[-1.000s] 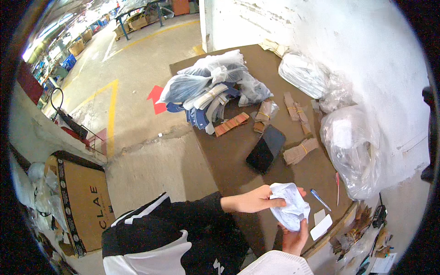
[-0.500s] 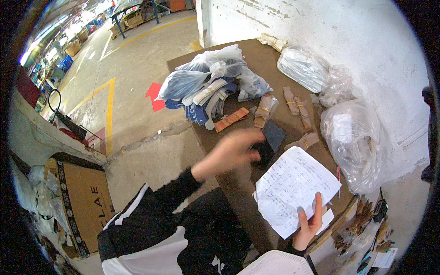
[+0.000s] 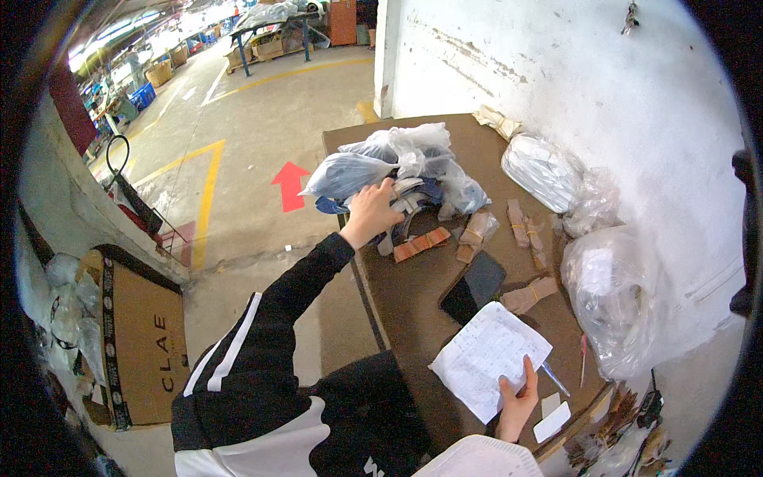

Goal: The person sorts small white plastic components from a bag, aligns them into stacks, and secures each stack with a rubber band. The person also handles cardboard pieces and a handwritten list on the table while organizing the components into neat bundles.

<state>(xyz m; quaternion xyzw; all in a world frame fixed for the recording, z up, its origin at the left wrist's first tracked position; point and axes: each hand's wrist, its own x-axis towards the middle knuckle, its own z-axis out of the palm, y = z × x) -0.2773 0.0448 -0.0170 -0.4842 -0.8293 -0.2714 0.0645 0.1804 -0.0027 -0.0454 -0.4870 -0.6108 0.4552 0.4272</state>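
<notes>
My left hand reaches over a pile of bundled fabric pieces, its fingers apart and bent onto the near side; the spot under the palm is hidden. Tied clear plastic bags with dark contents lie on top of that pile. Between thumb and fingers, my right hand grips a creased sheet of handwritten paper, tilted above the table's near part. Just beyond the paper lies a dark phone. A blue pen shows beside the sheet, with a white card near my right wrist.
Banded strips, orange and tan, lie on the brown table. Large clear plastic bags line the white wall. A cardboard box stands at left, and a red floor arrow lies beyond the table.
My left hand has moved from above the phone, away from me and leftward, to the fabric pile. The phone is now uncovered. The paper in my right hand has shifted slightly nearer, and the view has tilted up.
</notes>
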